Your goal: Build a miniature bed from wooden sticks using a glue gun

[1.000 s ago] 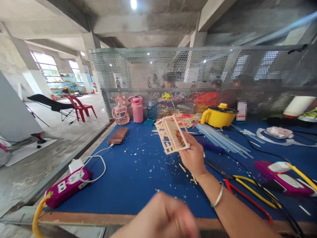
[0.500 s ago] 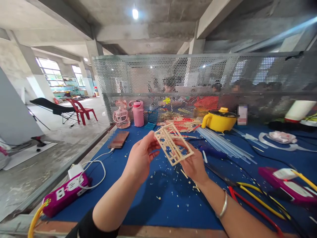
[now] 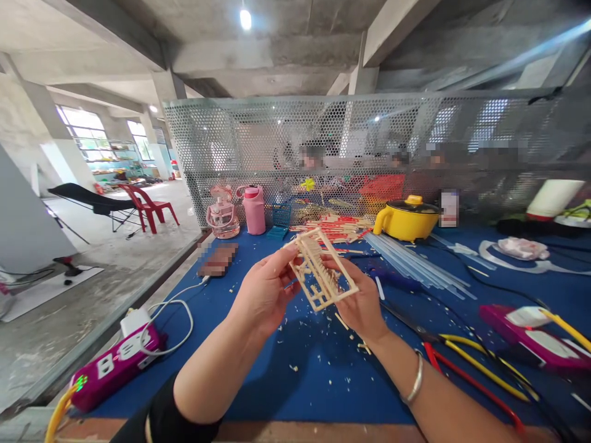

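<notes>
A small frame model of pale wooden sticks (image 3: 323,303) is held up above the blue tabletop, tilted, with a row of short sticks like steps inside its rectangular outline. My left hand (image 3: 268,286) is closed on its left edge, thumb on top. At the right edge my right hand (image 3: 362,301) grips the model, its fingers partly hidden behind the sticks. Beneath both hands, wood crumbs and short stick ends (image 3: 364,348) are scattered over the blue cloth (image 3: 277,394).
Pliers with red and yellow handles (image 3: 480,363) lie to the right, near clear glue sticks (image 3: 425,271). Red-tipped wooden sticks (image 3: 332,227) and a yellow pot (image 3: 409,223) are behind. Left are a purple power strip (image 3: 117,363), a phone (image 3: 218,259) and a pink bottle (image 3: 253,212).
The stick model has been turned slightly between my hands, so the step-like row inside now shows more clearly. The whole view has shifted a little.
</notes>
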Motion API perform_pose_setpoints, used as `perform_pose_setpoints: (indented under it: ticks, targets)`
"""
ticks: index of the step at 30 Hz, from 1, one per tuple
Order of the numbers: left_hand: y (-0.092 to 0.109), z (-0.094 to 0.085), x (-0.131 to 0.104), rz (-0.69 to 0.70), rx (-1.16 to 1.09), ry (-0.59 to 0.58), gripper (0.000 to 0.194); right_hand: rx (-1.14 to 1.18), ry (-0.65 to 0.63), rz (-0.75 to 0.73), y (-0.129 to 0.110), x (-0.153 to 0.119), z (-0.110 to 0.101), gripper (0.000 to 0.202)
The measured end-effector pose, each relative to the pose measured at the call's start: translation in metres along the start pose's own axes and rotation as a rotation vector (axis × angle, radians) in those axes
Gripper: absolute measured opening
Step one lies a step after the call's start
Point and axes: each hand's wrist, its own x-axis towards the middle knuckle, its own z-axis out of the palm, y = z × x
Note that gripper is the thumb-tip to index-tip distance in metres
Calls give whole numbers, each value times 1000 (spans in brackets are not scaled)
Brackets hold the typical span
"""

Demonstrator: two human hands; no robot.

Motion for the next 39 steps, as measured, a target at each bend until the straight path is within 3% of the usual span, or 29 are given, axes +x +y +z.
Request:
perform_pose_setpoints:
  ticks: [9,16,21,24,26,28,30,32,34,37,39]
  targets:
    - [-5,0,-3,43,-52,-74,33,-78,-35,-112,-3,2,-5,33]
    - [-10,5,-5,61,-117,23,30,-138,-54,-108,-9,0,-2,29]
    - [-12,8,-8,96,-77,5,29,-137,-33,-80,-16,3,-1,26]
    - [-13,7,-10,100,-47,-14,31,-24,-16,18,-14,3,-1,26]
    - [-12,0,-6,127,0,35,39,39,-5,88,-10,4,-2,28]
    - [-9,-12,7,263,70,154,47,141,26,192,-6,6,-2,33]
    - [-4,-28,25,424,155,245,41,319,19,384,-3,9,-3,38]
    - [0,-44,42,402,304,180,36,503,-75,613,-1,12,-4,41]
    - [0,-58,51,343,455,18,38,572,-210,762,0,12,-3,42]
    - [-10,-74,48,207,594,-191,44,557,-332,854,4,7,4,37]
    - [-21,-81,41,143,705,-230,48,526,-376,888,8,1,12,33]
